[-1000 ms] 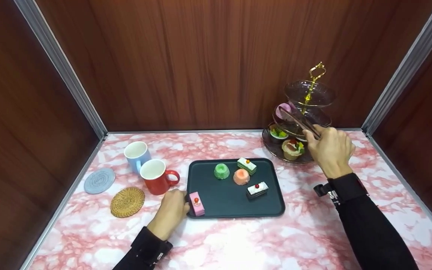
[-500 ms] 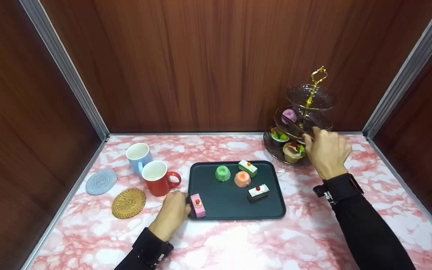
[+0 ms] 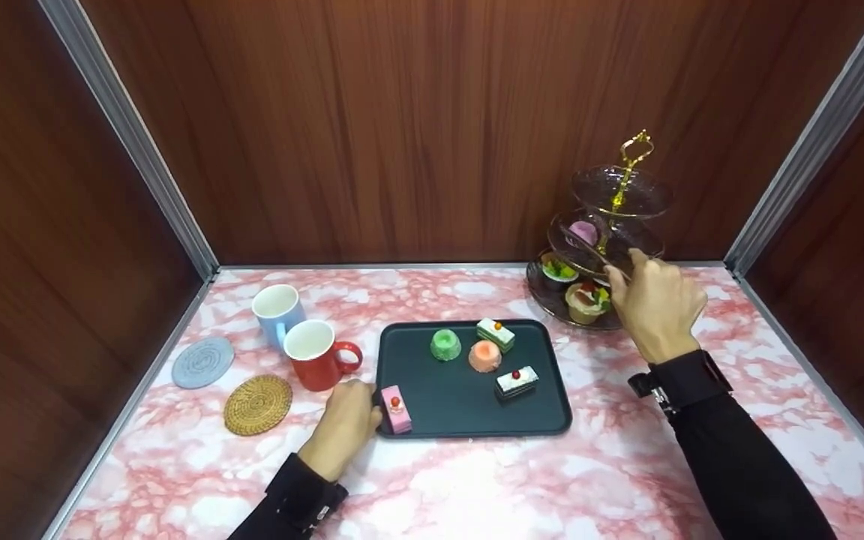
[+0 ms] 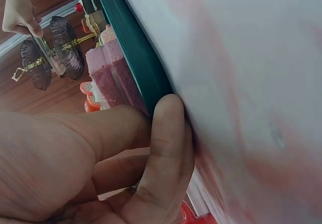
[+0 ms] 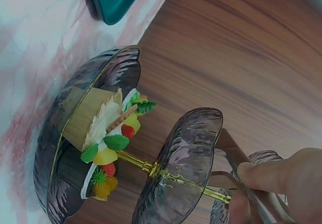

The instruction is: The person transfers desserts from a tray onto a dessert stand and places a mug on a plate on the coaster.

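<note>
My left hand (image 3: 346,420) pinches the left rim of the dark green tray (image 3: 447,401), thumb and fingers on either side of the edge in the left wrist view. A pink cake slice (image 3: 396,411) lies on the tray close by. My right hand (image 3: 657,304) holds slim tongs (image 4: 48,53), reaching over the middle tier of the three-tiered stand (image 3: 646,196). At the tips of the tongs, on that tier, sits a small purple domed sweet (image 3: 583,230). Fruit-topped cupcakes (image 5: 103,121) stand on the bottom tier, below the right hand.
The tray also bears a green domed sweet (image 3: 445,344), an orange one (image 3: 485,356) and two white-topped cake slices (image 3: 516,382). At left stand a red mug (image 3: 319,360) and a blue mug (image 3: 276,307), near a woven coaster (image 3: 258,405) and a grey coaster (image 3: 203,362).
The purple sweet, earlier at the left rim of the middle tier between the tongs, has moved right and down onto that tier. The left hand keeps its hold on the tray.
</note>
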A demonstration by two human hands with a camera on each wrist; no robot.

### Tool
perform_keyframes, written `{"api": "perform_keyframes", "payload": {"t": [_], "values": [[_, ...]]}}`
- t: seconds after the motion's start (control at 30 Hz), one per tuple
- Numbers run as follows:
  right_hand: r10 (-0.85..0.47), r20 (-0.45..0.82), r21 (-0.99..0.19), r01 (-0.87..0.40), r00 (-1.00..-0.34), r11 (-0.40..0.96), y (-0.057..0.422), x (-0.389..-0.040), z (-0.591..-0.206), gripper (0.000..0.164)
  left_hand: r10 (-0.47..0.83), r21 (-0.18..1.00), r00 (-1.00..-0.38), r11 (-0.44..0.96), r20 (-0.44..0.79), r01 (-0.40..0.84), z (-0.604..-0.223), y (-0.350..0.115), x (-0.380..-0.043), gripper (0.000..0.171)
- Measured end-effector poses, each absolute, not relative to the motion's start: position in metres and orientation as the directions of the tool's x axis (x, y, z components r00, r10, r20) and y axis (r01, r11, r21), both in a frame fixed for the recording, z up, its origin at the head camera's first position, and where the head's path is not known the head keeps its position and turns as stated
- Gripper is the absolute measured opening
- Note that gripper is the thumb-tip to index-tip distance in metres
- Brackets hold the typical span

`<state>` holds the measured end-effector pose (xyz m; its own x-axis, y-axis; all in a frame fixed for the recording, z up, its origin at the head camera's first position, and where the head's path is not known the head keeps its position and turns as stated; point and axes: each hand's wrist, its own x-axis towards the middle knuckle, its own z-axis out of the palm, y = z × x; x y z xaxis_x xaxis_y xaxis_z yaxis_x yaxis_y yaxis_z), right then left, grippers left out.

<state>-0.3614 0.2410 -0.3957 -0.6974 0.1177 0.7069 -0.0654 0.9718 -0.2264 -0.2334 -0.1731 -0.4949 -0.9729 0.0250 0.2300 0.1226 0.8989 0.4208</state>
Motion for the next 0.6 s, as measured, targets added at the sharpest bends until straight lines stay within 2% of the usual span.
{"api": "perform_keyframes", "payload": {"t": [0.23, 0.6], "values": [[0.163, 0.68, -0.32, -0.09, -0.715, 0.943, 0.24, -0.356, -0.399, 0.041, 0.034, 0.418, -0.966, 0.897, 0.257, 0.143, -0.497, -0.173, -0.231, 0.007], [0.14, 0.709, -0.344, -0.165, -0.691, 0.925, 0.227, -0.346, -0.408, 0.043, 0.038, 0.403, -0.969, 0.905, 0.244, 0.137, -0.497, -0.173, -0.233, 0.014]]}}
